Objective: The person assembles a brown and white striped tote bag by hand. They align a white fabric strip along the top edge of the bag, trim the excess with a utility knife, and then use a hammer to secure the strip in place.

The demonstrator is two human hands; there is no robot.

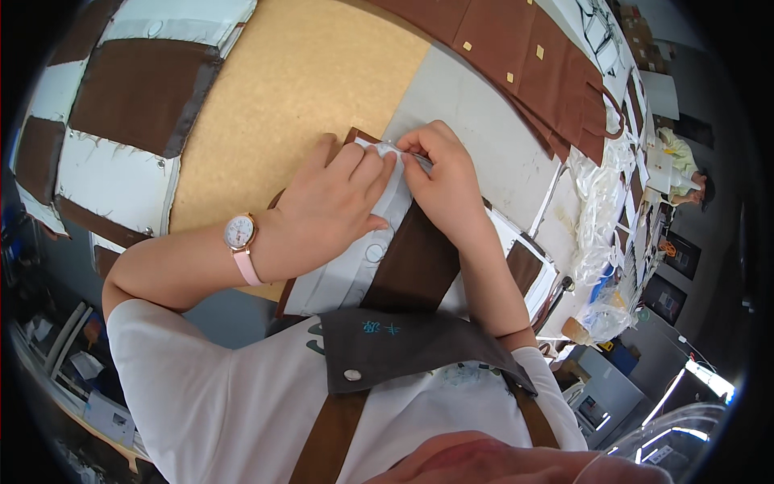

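Before me lies a brown panel [411,262] with a long white strip [343,270] along it. A round disc [374,253] shows on the strip, just below my left thumb. My left hand [326,202], with a watch [240,232] on its wrist, rests over the strip, fingers reaching to its far end and thumb apart. My right hand [443,177] pinches at the strip's far right edge, thumb and forefinger close together. What lies under the left fingers is hidden.
A tan board [298,73] lies beneath the work. At the left is a stack of brown and white panels [141,97]. Brown bag-like pieces with handles [532,81] lie at the far right, near crumpled clear plastic [597,210]. A person [681,165] is at the right.
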